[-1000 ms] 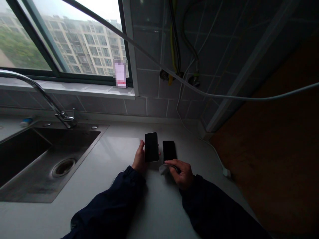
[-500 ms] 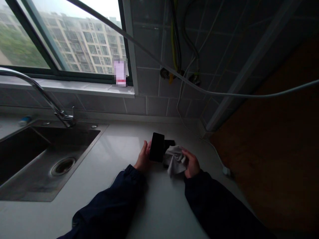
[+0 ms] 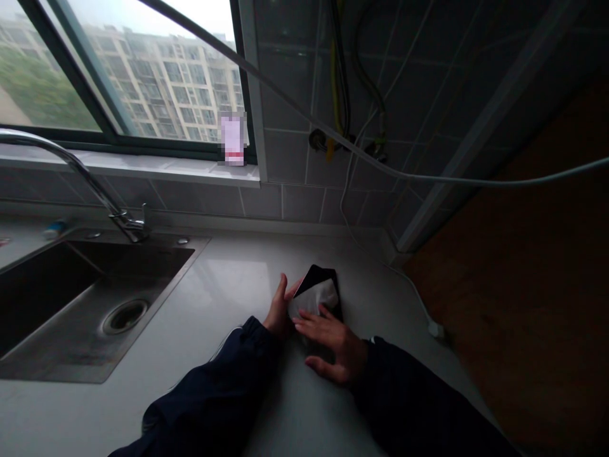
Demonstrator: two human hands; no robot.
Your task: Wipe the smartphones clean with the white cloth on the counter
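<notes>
My left hand (image 3: pixel 280 311) grips a black smartphone (image 3: pixel 311 277) by its left side, thumb pointing up. The phone is tilted, its top leaning to the right. A light grey cloth (image 3: pixel 314 297) is spread over most of its screen. My right hand (image 3: pixel 335 339) lies flat on the cloth with fingers stretched out and thumb apart. Behind the held phone, a second dark phone (image 3: pixel 339 310) lies on the counter, mostly covered, with only its right edge showing.
The white counter (image 3: pixel 228 343) runs around a steel sink (image 3: pixel 61 330) with a chrome faucet (image 3: pixel 126 222) on the left. A white cable (image 3: pixel 476 181) hangs across the view. A white plug (image 3: pixel 435 329) rests at right beside a brown wooden panel (image 3: pixel 537 285).
My left hand has moved the phone right and tilted it over the second one. The cloth, bunched in my right hand half a second ago, now lies across the screen under its spread fingers.
</notes>
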